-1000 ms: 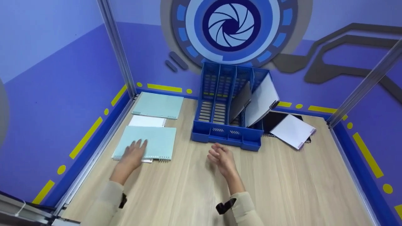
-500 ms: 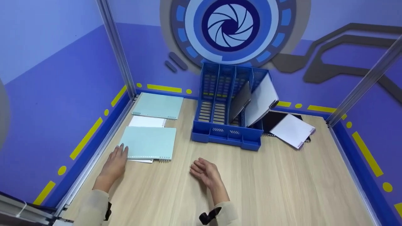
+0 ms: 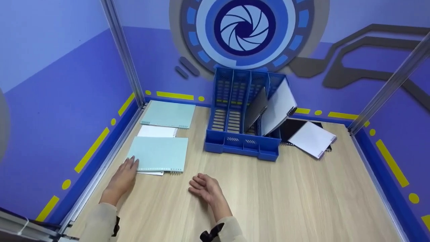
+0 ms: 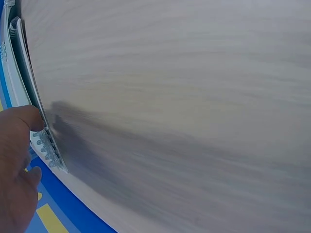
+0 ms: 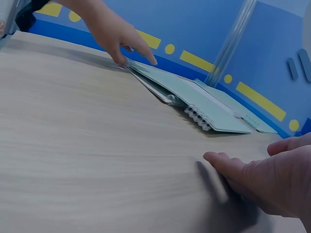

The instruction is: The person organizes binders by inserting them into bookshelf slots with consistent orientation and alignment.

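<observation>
In the head view, my left hand [image 3: 121, 178] grips the near left corner of a pale green spiral notebook [image 3: 161, 153]. The right wrist view shows the thumb at the notebook's near edge and fingers over its cover [image 5: 170, 87]. Under it, the edge of a white-paged notebook [image 3: 151, 173] sticks out. My right hand [image 3: 206, 189] is held above the wooden table to the right of this stack, fingers loosely bent and holding nothing. Farther back lie a white notebook [image 3: 157, 131] and another pale green notebook [image 3: 168, 114].
A blue file rack [image 3: 242, 148] stands at the back. A dark notebook [image 3: 256, 109] and a white spiral notebook [image 3: 278, 107] lean in its right compartments. Right of it, a white notebook [image 3: 312, 139] lies over a black one [image 3: 292, 129]. Walls with metal posts enclose the table.
My left hand has slid from the green notebook's cover to its near left corner. My right hand has moved left and toward me, nearer the stack.
</observation>
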`<state>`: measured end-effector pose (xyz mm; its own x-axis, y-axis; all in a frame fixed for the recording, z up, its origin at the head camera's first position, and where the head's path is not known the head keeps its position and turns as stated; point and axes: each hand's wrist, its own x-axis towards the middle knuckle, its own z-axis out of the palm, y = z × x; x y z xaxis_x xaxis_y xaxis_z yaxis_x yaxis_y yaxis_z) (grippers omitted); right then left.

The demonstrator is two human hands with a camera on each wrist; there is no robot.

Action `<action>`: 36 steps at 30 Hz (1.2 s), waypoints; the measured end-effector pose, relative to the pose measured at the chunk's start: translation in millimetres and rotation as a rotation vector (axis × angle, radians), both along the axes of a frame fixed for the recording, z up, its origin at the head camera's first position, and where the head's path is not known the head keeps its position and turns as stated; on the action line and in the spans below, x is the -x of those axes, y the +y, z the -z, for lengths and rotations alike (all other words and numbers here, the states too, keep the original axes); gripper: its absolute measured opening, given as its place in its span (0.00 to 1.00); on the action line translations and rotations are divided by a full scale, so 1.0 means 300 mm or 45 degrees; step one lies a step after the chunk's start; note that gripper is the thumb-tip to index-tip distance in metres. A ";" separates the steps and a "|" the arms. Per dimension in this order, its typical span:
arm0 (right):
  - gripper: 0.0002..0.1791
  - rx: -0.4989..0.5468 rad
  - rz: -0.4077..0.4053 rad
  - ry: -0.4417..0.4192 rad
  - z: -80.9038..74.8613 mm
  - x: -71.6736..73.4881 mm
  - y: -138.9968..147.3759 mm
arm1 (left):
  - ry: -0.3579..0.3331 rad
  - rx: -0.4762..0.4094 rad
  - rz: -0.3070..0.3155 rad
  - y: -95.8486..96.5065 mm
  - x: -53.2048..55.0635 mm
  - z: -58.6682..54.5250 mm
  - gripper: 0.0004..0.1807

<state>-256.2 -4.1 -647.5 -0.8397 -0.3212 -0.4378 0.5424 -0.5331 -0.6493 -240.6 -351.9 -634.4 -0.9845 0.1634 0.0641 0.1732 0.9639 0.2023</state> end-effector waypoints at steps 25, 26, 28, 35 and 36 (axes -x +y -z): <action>0.29 0.218 0.151 -0.228 -0.007 -0.003 -0.152 | 0.198 0.192 0.063 0.005 0.000 0.074 0.26; 0.29 0.224 0.153 -0.235 -0.007 0.001 -0.156 | 0.198 0.190 0.061 0.004 0.001 0.073 0.26; 0.29 0.231 0.154 -0.246 -0.008 0.010 -0.162 | 0.201 0.191 0.071 0.000 0.004 0.068 0.25; 0.29 0.229 0.142 -0.283 -0.008 0.031 -0.171 | 0.092 0.179 0.177 -0.013 0.006 0.010 0.22; 0.28 0.225 0.140 -0.292 -0.008 0.032 -0.170 | 0.055 0.186 0.190 -0.014 0.008 -0.001 0.22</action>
<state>-265.9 -55.2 -645.2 -0.7593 -0.3221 -0.5655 0.5970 -0.6905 -0.4084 -243.1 -356.0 -634.3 -0.9454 0.3180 0.0707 0.3219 0.9454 0.0516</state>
